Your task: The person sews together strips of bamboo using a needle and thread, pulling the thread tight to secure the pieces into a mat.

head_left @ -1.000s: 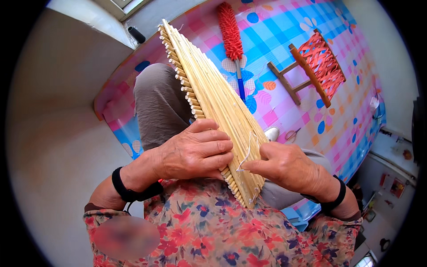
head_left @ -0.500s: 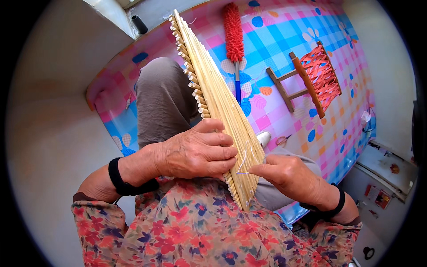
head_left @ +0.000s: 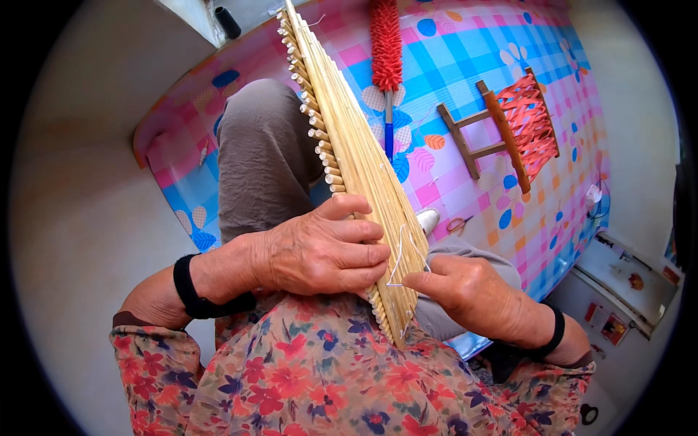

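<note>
A long wedge-shaped panel of pale straw-coloured stalks [head_left: 363, 171] lies slantwise over my lap, its narrow tip pointing away. The stalks sit side by side, their round cut ends stepping along the left edge. My left hand [head_left: 320, 247] grips the panel's near left edge, fingers bent over the top and thumb hidden. My right hand [head_left: 462, 291] is closed in a pinch at the near right edge. White thread [head_left: 398, 261] loops over the stalks to its fingertips. A short straight bit there may be a needle or taut thread; I cannot tell.
A red fluffy duster [head_left: 386, 51] with a blue handle lies on the checked, flowered floor covering [head_left: 451, 65]. Right of it, a wooden stool [head_left: 502, 134] with red woven strips rests on its side. Scissors [head_left: 458, 224] lie near my shoe [head_left: 427, 219]. A dark cylinder [head_left: 227, 23] stands far left.
The view has shifted slightly. Both hands keep nearly the same places on the panel. The thread loop beside my right hand now spreads wider across the stalks.
</note>
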{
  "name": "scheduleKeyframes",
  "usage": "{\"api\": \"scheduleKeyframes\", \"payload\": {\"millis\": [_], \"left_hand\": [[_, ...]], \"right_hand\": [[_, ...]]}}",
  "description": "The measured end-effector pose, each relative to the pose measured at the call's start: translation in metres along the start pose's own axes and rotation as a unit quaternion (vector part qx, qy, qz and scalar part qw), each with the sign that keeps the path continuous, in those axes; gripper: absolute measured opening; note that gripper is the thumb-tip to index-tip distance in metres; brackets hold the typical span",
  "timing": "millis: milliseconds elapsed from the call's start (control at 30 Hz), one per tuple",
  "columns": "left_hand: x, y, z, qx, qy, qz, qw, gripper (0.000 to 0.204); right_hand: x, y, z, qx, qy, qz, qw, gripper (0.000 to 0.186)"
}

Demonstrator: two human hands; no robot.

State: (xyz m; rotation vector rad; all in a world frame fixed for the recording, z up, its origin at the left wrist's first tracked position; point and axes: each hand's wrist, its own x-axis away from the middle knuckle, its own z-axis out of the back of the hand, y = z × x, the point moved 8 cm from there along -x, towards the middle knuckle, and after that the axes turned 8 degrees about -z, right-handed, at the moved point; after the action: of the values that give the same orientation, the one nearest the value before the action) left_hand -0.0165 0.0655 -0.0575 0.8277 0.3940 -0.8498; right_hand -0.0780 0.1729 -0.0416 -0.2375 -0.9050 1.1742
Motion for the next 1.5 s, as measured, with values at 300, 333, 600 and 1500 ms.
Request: {"api": "scheduleKeyframes", "payload": {"millis": [300, 333, 600, 1500], "left_hand": [[-0.009, -0.006, 0.004, 0.007, 0.016, -0.024, 1.000, 0.018], [-0.017, -0.010, 0.005, 0.018, 0.012, -0.022, 1.000, 0.018], [-0.102, -0.064, -0.010, 0.067, -0.016, -0.073, 0.995, 0.013], [-0.110, -0.098, 0.000, 0.058, 0.128, -0.115, 0.983, 0.029]], "right_hand": [[-0.006, -0.002, -0.006, -0.025, 0.052, 0.004, 0.998, 0.022], [-0.004, 0.004, 0.000, -0.020, 0.053, -0.012, 0.998, 0.022], [0.039, 0.078, 0.052, -0.144, 0.170, -0.142, 0.964, 0.011], [0.049, 0.095, 0.078, -0.164, 0.137, -0.168, 0.962, 0.009]]}}
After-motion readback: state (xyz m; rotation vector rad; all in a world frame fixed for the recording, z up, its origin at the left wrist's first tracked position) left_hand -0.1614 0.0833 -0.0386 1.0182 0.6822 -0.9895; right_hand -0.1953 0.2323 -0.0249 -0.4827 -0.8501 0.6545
